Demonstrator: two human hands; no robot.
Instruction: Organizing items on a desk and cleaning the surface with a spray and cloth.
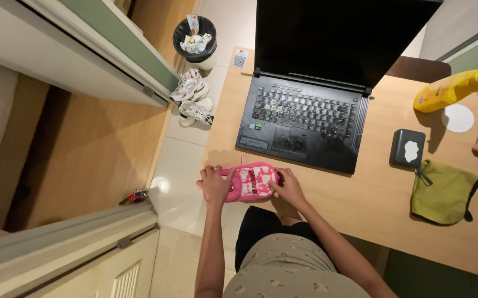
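We see our left hand (215, 184) gripping one end of a flat pink fabric pouch with white print (248, 181), fingers curled over its edge, and our right hand (287, 187) pinching the other end, covering it. The pouch lies at the pale wooden worktop (371, 193) edge, just before the open black laptop (305, 118), whose lid top is cut off.
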